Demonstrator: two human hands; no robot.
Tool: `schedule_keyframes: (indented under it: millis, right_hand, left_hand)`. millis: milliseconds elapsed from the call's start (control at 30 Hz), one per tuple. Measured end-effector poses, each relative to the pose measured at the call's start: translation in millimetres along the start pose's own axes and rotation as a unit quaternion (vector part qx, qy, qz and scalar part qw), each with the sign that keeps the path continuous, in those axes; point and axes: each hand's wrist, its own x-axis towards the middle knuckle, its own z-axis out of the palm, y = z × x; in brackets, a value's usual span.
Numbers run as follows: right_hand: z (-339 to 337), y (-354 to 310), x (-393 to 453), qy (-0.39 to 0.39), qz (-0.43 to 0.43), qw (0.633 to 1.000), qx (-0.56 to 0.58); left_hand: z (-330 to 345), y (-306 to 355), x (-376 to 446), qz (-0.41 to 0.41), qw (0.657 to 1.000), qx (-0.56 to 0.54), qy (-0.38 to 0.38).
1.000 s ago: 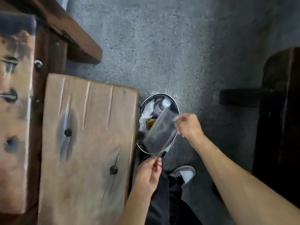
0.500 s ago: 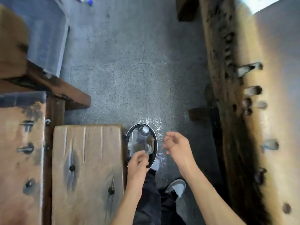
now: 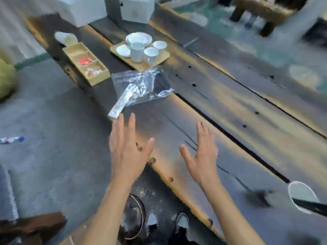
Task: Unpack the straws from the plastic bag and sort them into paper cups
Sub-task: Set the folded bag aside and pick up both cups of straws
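A crumpled clear plastic bag (image 3: 141, 87) lies on the dark wooden table (image 3: 221, 110), near its left edge. A narrow silvery packet (image 3: 119, 104) sticks out of the bag toward me. My left hand (image 3: 128, 149) hovers just short of that packet, fingers spread, holding nothing. My right hand (image 3: 201, 156) is beside it over the table, also spread and empty. Behind the bag, white cups (image 3: 150, 53) stand on a wooden tray (image 3: 159, 59). No loose straws show in this blurred view.
A wooden compartment box (image 3: 85, 63) sits at the table's left edge. White boxes (image 3: 136, 7) stand at the far end. A metal trash bin (image 3: 134, 216) is on the floor by my shoes. A white-rimmed round object (image 3: 302, 197) is at right. A bottle (image 3: 12, 139) lies on the floor.
Both hands held a clear bag over the trash bin, then let it go. My view has swung up from the bin to the table, and both hands now reach forward, empty.
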Motion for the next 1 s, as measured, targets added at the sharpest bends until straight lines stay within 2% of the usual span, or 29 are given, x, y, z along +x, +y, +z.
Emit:
schedule_keyframes:
  millis: [100,233,400,733,933,1000]
  right_hand:
    - [-76,23,-5,0.076,0.043,0.993,-0.079]
    - [-167,62,-35,0.161,0.111,0.97,-0.142]
    - [-259,129,-98,0.221,0.187,0.938,-0.19]
    - [-373,230,-188,0.284,0.265,0.899,-0.203]
    - [-387,262,-212,0.287,0.265,0.904,-0.173]
    - [-387,271,-216,0.284,0.268,0.911,-0.13]
  left_hand:
    - [1,76,7,0.124,0.991,0.046,-0.03]
    - [22,172,-8,0.264,0.962,0.046,-0.061]
    - [67,271,-60,0.355,0.929,0.019,-0.099]
    - [148,393,-167,0.41,0.901,-0.012,-0.141]
    - [174,407,-193,0.405,0.901,-0.006,-0.155]
    - [182,403,-195,0.39,0.905,-0.013,-0.171]
